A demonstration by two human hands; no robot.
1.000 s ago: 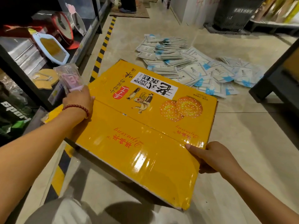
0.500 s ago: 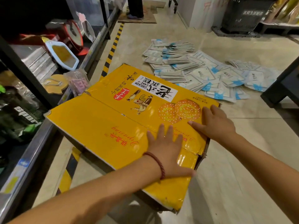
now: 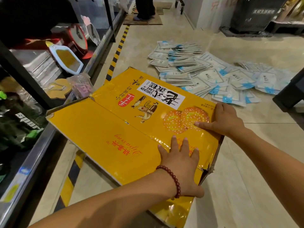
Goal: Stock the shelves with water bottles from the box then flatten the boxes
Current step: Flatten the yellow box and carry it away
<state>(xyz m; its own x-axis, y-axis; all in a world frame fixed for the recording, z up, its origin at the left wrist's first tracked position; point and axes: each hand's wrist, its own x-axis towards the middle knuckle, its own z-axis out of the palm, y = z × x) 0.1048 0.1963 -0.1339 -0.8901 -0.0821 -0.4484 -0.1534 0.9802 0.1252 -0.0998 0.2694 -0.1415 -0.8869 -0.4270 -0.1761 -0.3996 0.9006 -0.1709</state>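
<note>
A glossy yellow cardboard box [image 3: 105, 129] printed with cakes and a white label lies flattened and tilted across the aisle, its left corner against the shelf edge. My left hand [image 3: 181, 163], with a red bead bracelet on the wrist, presses flat on the near right part of the box, fingers straight and spread. My right hand [image 3: 223, 120] rests on the box's right edge, thumb lying on the printed face, fingers over the side. No water bottles are in view.
A shelf unit [image 3: 37, 145] runs along the left with mirrors, bags and small packets. Several white and blue sachets [image 3: 205, 74] are scattered on the floor beyond the box. A dark stand [image 3: 291, 94] sits at right, a person's legs [image 3: 144, 9] and a black basket [image 3: 256, 14] farther back.
My left hand left the box's far left corner and came across to press on its near right part. My right hand moved from under the edge up onto the right side.
</note>
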